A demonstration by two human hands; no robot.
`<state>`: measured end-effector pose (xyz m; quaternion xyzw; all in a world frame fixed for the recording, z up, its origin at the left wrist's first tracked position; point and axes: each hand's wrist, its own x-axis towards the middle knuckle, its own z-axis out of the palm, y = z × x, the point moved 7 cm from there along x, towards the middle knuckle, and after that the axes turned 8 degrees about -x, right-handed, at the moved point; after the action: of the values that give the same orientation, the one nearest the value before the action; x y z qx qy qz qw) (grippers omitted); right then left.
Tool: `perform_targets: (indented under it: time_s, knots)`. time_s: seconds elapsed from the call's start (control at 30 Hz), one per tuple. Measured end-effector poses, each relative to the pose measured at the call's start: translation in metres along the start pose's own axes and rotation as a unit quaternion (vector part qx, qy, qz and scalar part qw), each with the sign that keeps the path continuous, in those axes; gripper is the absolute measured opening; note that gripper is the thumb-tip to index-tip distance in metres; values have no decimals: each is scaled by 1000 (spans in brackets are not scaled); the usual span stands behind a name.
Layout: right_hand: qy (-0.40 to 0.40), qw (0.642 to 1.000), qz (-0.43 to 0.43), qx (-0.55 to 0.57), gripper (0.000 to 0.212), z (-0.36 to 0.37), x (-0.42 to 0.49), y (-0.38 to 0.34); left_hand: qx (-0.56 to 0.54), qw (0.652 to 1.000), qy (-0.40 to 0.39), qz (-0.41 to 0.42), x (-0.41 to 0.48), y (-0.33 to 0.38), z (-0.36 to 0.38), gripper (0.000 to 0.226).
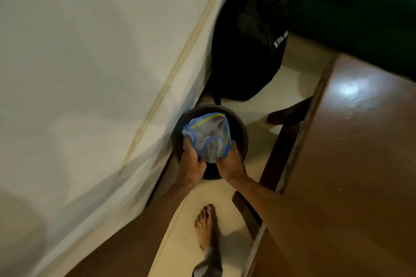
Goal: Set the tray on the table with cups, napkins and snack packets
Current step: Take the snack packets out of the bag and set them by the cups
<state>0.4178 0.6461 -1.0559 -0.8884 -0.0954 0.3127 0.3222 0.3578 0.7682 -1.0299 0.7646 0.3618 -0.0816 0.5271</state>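
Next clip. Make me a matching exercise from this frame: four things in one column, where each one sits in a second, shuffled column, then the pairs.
Things
1. blue plastic packet
2. black backpack
3. bare foot
4. dark round bin

Places
A. on the pale floor, at the bottom of the view
B. gripped by the left hand and the right hand
C. beyond the bin, beside the white sheet
D. under the packet, between the sheet and the wooden table

Pairs: 1-B, 2-C, 3-A, 4-D
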Motion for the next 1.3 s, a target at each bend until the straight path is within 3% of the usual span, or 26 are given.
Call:
perform_targets:
  time_s: [0.1, 0.17, 0.27, 0.33, 0.43, 0.53, 0.7, 0.83, 0.93, 1.07, 1.3]
  knots:
    - [-37, 997, 58, 16, 51, 31, 30, 27, 37, 992, -113, -47, 25, -34, 35, 87]
    - [-56, 995, 76, -9, 44, 46, 48, 37, 43, 987, -140, -69, 47, -52, 51, 81]
    - [-106, 985, 138, -5, 40, 58, 65, 48, -10, 984, -132, -122, 67, -67, 61, 68]
    - [-112, 969, 213, 57, 45, 60, 66, 59, -43, 983, -119, -137, 71, -69, 59, 63]
    - [-56, 936, 302, 173, 60, 50, 56, 69, -40, 988, -75, -127, 57, -56, 39, 68]
    - [8, 916, 326, 232, 75, 20, 31, 53, -24, 996, -36, -73, 26, -33, 16, 80]
    - [52, 929, 281, 237, 63, -21, -14, 13, -76, 996, -31, -22, -28, -5, -8, 76]
    - [32, 950, 208, 233, 41, -58, -57, -22, -89, 995, -21, 32, -80, 38, -27, 69]
    - [21, 964, 154, 216, 53, -94, -90, -44, -81, 996, -11, 22, -105, 53, -32, 115]
    - [-2, 972, 86, 217, 62, -152, -140, -67, -49, 998, -7, 31, -159, 114, -34, 70]
    - [44, 993, -8, 108, 67, -301, -256, -85, 1, 995, -7, 96, -282, 254, -17, 73]
